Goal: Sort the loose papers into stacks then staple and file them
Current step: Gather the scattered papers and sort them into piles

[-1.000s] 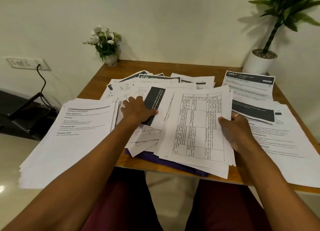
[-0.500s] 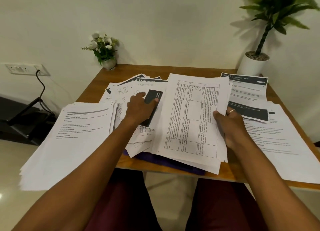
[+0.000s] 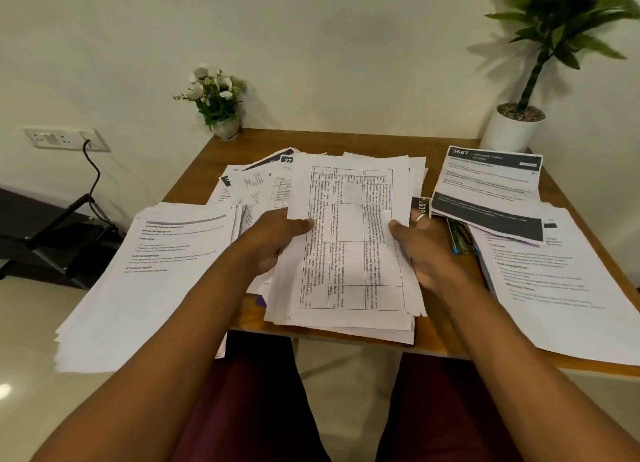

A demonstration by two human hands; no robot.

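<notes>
A bundle of table-printed sheets [image 3: 349, 246] is lifted upright over the middle of the wooden desk [image 3: 194, 184]. My left hand [image 3: 273, 239] grips its left edge and my right hand [image 3: 422, 246], with a ring, grips its right edge. Loose papers [image 3: 256, 181] lie scattered behind the bundle. One sorted stack [image 3: 156, 264] hangs over the desk's left edge. Another stack [image 3: 557, 281] lies at the right, with dark-banded sheets [image 3: 488, 187] above it. A purple folder [image 3: 260, 301] peeks out under the bundle.
A small flower pot [image 3: 221, 115] stands at the desk's back left corner. A tall plant in a white pot [image 3: 512, 129] stands at the back right. Pens [image 3: 459, 239] lie beside my right hand. A wall socket with a black cable [image 3: 65, 139] is on the left.
My left hand left the scattered papers and took the bundle's left edge. Both hands raised the bundle and brought it toward the centre of the desk.
</notes>
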